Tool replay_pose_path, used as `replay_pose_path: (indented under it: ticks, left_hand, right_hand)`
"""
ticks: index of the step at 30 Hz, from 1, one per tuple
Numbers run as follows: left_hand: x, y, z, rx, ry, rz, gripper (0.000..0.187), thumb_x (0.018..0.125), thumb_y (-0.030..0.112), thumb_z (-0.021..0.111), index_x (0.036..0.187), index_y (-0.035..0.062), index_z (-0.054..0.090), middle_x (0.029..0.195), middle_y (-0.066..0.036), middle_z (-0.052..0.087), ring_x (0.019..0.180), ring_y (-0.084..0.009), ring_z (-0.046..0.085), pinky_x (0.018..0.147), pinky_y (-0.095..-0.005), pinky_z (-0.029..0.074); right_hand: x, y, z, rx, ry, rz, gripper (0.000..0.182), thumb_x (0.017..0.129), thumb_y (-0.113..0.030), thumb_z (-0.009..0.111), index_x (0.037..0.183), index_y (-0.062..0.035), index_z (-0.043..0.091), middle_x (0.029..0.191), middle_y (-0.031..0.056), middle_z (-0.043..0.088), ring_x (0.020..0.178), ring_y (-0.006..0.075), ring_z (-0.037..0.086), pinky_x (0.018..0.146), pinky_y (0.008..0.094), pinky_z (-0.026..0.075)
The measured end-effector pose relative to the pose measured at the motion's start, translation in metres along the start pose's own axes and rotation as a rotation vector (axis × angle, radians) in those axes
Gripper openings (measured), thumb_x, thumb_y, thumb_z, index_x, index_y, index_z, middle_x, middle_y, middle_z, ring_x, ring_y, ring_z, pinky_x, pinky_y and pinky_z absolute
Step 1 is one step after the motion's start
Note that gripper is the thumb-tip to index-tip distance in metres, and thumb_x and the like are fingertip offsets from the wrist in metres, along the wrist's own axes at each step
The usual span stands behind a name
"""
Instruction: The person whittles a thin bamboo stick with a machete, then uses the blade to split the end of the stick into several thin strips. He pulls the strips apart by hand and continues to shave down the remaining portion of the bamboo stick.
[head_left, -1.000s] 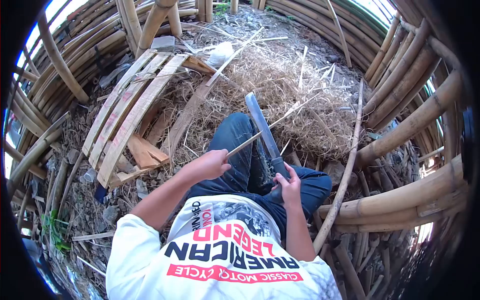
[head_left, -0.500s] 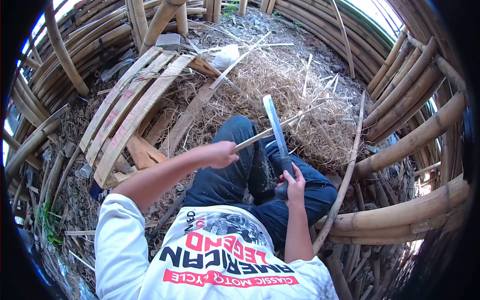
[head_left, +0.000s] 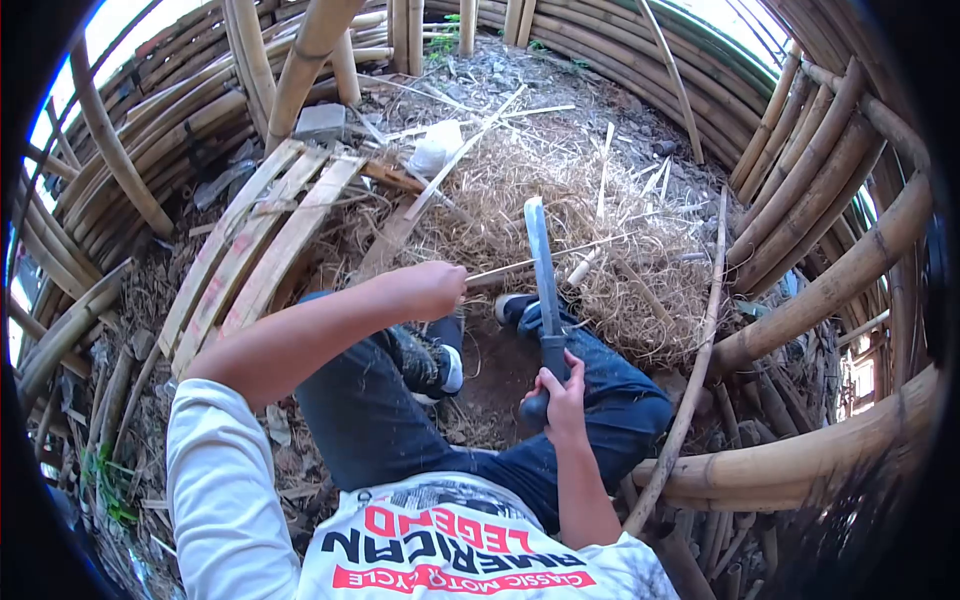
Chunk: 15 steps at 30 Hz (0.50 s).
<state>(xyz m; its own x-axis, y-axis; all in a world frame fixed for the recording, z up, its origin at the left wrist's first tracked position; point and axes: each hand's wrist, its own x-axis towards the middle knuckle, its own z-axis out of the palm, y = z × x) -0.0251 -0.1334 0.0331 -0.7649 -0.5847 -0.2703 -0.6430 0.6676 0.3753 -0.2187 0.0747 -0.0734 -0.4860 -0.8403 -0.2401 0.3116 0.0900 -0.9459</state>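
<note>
A: Layout, biggest first?
B: Bamboo poles [head_left: 870, 250] are ringing the work spot. Slatted wood frame [head_left: 290, 245] is leaning at the person's front left. Pile of shavings [head_left: 540, 190] is lying ahead, past the feet.
A: Legs?
B: Trousers [head_left: 375, 410] are spreading either side, knees bent. Bare dirt is showing between them.
A: Right side?
B: Right grip [head_left: 563, 397] is closing around the dark handle of a long knife [head_left: 545, 295], just above the right thigh. Blade is standing clear of the fingers, tip pointing forward, away from the torso.
A: Left?
B: Left grip [head_left: 437, 290] is pinching the near end of a thin strip [head_left: 500, 270], narrow, knuckles up. Forearm is reaching across, above the left leg.
A: How are strip and blade lying?
B: Crossing. Strip's long axis is running rightward and slightly forward from the left grip, free end reaching over the shavings. Blade is running nearly square to it. Left grip is sitting nearer the strip; right grip is sitting bodyward of the crossing.
A: Touching?
B: Probably, but the view isn't resolving contact.
</note>
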Motion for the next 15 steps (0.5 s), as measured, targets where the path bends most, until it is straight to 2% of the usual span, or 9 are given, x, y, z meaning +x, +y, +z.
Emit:
replay_pose_path:
  ticks: [4, 6, 7, 9, 10, 11, 12, 15]
  left_hand:
    - [0.018, -0.029, -0.004, -0.003, 0.003, -0.002, 0.027, 0.094, 0.022, 0.048, 0.103, -0.0029, 0.053, 0.093, -0.027, 0.064, 0.094, -0.0438, 0.061, 0.082, -0.0504, 0.047]
    - [0.033, -0.054, -0.006, 0.019, 0.021, -0.049, 0.031, 0.092, 0.026, 0.05, 0.098, -0.0037, 0.06, 0.09, -0.026, 0.065, 0.091, -0.0426, 0.063, 0.083, -0.049, 0.049]
    - [0.039, -0.066, -0.01, 0.02, 0.028, -0.044, 0.031, 0.092, 0.026, 0.05, 0.098, -0.0037, 0.06, 0.09, -0.026, 0.065, 0.091, -0.0426, 0.063, 0.083, -0.049, 0.049]
    - [0.054, -0.088, -0.029, 0.131, 0.01, -0.183, 0.037, 0.09, 0.031, 0.053, 0.088, -0.0031, 0.067, 0.088, -0.024, 0.067, 0.089, -0.0405, 0.065, 0.083, -0.0475, 0.051]
    - [0.056, -0.086, -0.043, 0.134, 0.028, -0.187, 0.037, 0.09, 0.031, 0.053, 0.088, -0.0031, 0.067, 0.088, -0.024, 0.067, 0.089, -0.0405, 0.065, 0.083, -0.0475, 0.051]
    - [0.053, -0.084, -0.053, 0.176, 0.085, -0.264, 0.038, 0.09, 0.032, 0.053, 0.085, -0.0025, 0.069, 0.089, -0.024, 0.068, 0.088, -0.0398, 0.065, 0.082, -0.0472, 0.051]
    - [0.048, -0.079, -0.06, 0.213, 0.133, -0.346, 0.041, 0.09, 0.034, 0.053, 0.083, -0.0018, 0.071, 0.089, -0.023, 0.068, 0.088, -0.0391, 0.066, 0.082, -0.0469, 0.052]
    - [0.052, -0.084, -0.058, 0.169, 0.087, -0.377, 0.044, 0.091, 0.039, 0.053, 0.086, -0.0015, 0.07, 0.089, -0.022, 0.069, 0.088, -0.0384, 0.066, 0.082, -0.0456, 0.052]
  right_hand:
    - [0.026, 0.003, -0.013, 0.029, 0.027, 0.143, 0.042, 0.094, -0.012, 0.056, 0.131, -0.0088, 0.036, 0.076, 0.0057, 0.054, 0.055, 0.0131, 0.054, 0.05, 0.03, 0.051]
    - [0.035, -0.005, -0.011, 0.06, 0.082, 0.204, 0.037, 0.096, -0.019, 0.056, 0.128, -0.0075, 0.041, 0.076, 0.0053, 0.054, 0.055, 0.013, 0.054, 0.05, 0.0291, 0.051]
    - [0.04, -0.002, -0.01, 0.036, 0.064, 0.182, 0.032, 0.097, -0.023, 0.056, 0.123, -0.0063, 0.047, 0.073, 0.0043, 0.055, 0.053, 0.0123, 0.054, 0.05, 0.0285, 0.051]
    - [0.054, 0.002, -0.01, -0.061, 0.019, 0.116, 0.024, 0.096, -0.021, 0.056, 0.112, -0.0034, 0.052, 0.07, 0.0043, 0.055, 0.053, 0.0131, 0.055, 0.05, 0.0289, 0.051]
    - [0.062, 0.005, -0.009, -0.108, 0.008, 0.1, 0.022, 0.096, -0.02, 0.056, 0.109, -0.0027, 0.053, 0.069, 0.0046, 0.056, 0.054, 0.0134, 0.056, 0.051, 0.0291, 0.051]
    - [0.071, 0.01, -0.012, -0.1, -0.011, 0.088, 0.022, 0.093, -0.013, 0.06, 0.107, -0.002, 0.048, 0.074, 0.0068, 0.059, 0.059, 0.0159, 0.06, 0.054, 0.0308, 0.054]
    - [0.078, 0.01, -0.009, -0.107, -0.025, 0.092, 0.022, 0.093, -0.013, 0.06, 0.107, -0.002, 0.048, 0.074, 0.0068, 0.059, 0.059, 0.0159, 0.06, 0.054, 0.0308, 0.054]
    - [0.09, 0.011, -0.001, 0.055, -0.036, 0.12, 0.038, 0.082, 0.008, 0.062, 0.107, -0.0056, 0.037, 0.083, 0.0125, 0.061, 0.07, 0.0218, 0.067, 0.061, 0.0371, 0.058]
